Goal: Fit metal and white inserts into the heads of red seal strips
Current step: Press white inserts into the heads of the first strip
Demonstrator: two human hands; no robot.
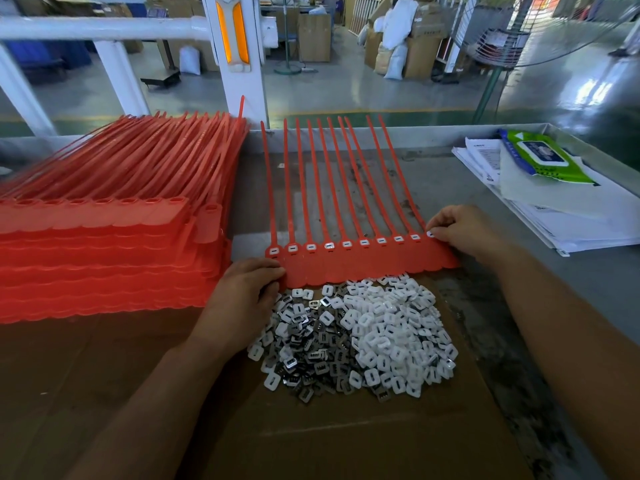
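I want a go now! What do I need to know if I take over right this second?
Left hand: holds the left end of the row of red strips.
Right hand: its fingers pinch a white insert at the rightmost head.
Insert pile, white and metal mixed, lies on the cardboard just in front of the row. Stack of red strips sits to the left, with no inserts showing.
Done: all ten heads in the row show white.
Left: probably seat that last one, then start on the stack.
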